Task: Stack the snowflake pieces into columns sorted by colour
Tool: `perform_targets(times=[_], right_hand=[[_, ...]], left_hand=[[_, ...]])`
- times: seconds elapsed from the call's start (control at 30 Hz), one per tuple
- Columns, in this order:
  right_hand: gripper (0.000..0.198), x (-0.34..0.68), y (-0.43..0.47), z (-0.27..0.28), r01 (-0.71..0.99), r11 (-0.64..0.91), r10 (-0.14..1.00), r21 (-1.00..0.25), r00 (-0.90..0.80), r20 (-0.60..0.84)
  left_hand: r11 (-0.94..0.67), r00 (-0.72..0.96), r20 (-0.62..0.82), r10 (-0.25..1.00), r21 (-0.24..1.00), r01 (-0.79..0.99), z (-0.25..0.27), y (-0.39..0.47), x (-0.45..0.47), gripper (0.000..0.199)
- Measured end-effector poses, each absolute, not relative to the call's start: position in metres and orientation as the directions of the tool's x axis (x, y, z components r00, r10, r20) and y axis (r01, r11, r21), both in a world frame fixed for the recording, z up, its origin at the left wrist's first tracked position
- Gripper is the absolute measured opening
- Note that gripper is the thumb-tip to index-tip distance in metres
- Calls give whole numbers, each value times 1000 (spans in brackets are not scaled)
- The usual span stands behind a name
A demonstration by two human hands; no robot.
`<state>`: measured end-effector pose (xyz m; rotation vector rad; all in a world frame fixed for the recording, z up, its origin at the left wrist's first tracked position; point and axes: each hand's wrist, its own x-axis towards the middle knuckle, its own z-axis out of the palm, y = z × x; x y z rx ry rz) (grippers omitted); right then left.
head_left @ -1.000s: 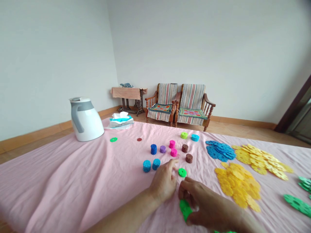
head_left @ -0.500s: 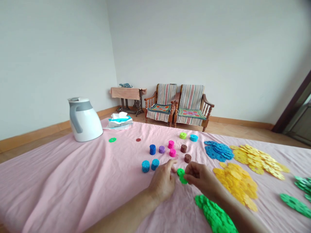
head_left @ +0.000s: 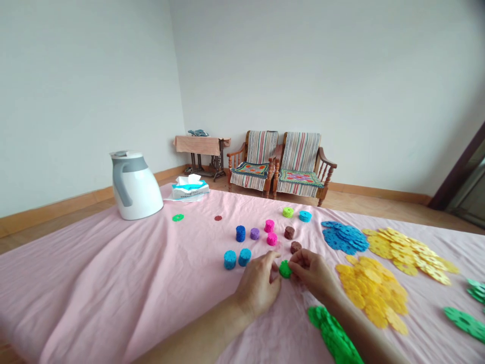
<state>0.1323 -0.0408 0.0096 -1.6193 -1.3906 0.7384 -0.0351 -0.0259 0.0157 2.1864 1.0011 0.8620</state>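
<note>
Small flower-edged plastic discs are grouped by colour on the pink cloth. Between my hands stands a short stack of bright green discs point(head_left: 285, 269). My left hand point(head_left: 259, 282) rests at the stack's left side, thumb and forefinger apart and curved toward it. On the right side, my right hand point(head_left: 311, 273) pinches at the stack's edge with thumb and forefinger, on a green disc that its fingers mostly hide. Under my right forearm lies a heap of loose green discs point(head_left: 333, 333). A brown stack point(head_left: 295, 247) is just behind my right fingers.
Light blue stacks point(head_left: 229, 260) stand left of my hands; dark blue, purple, pink and lime ones are farther back. Orange-yellow discs point(head_left: 373, 290) and blue discs point(head_left: 344, 237) spread to the right. A white jug point(head_left: 138, 189) and a tissue pack point(head_left: 190, 188) stand far left.
The green disc in my right fingers has moved from the stack's near edge onto it, so one green stack shows. My left hand has come slightly right, closer to it.
</note>
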Motion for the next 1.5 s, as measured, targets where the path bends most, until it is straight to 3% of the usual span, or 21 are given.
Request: perform_targets(times=[0.73, 1.1, 1.27, 1.4, 1.5], right_hand=[[11, 138, -42, 7, 509, -18, 969, -861, 220, 109], [8, 128, -55, 17, 689, -8, 970, -724, 183, 162], [8, 136, -58, 25, 699, -20, 988, -715, 124, 94], [4, 154, -79, 48, 814, 23, 999, -581, -45, -23], [21, 171, -95, 62, 883, 21, 978, -469, -116, -174]], left_hand=[[-556, 509, 320, 799, 716, 422, 15, -24, -34, 48], [-548, 483, 332, 810, 721, 423, 10, -20, -30, 39], [-553, 489, 328, 808, 707, 440, 11, -20, -30, 39], [-563, 479, 338, 810, 675, 476, 14, -21, -32, 40], [-572, 467, 355, 810, 653, 496, 16, -22, -32, 38]])
